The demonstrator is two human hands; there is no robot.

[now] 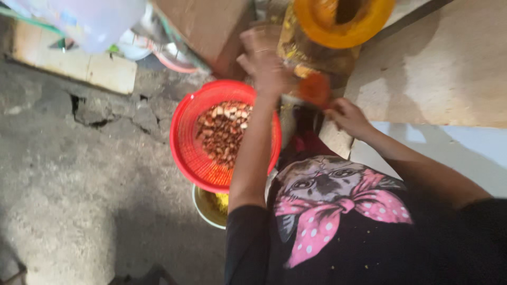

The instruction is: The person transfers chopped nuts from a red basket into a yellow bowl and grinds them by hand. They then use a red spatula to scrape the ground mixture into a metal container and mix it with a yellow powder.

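My left hand point(264, 66) is blurred with motion above the far rim of a red plastic basket point(185, 142) that holds brown and pale kernels point(222, 134). Its fingers are curled and one wears a ring. Just right of it is a blurred orange-red piece point(315, 88). My right hand point(346, 116) sits below and right of that piece, with its fingertips at the piece's lower edge. The blur hides which hand grips it. An orange funnel-shaped hopper point(343, 24) stands on a stained block just beyond both hands.
A pale bowl with yellow contents point(208, 208) sits under the red basket's near edge. A light wooden board point(438, 74) lies to the right. A cardboard box point(206, 26) and a white plastic container point(90, 21) are at the back left. Cracked concrete floor point(79, 174) fills the left.
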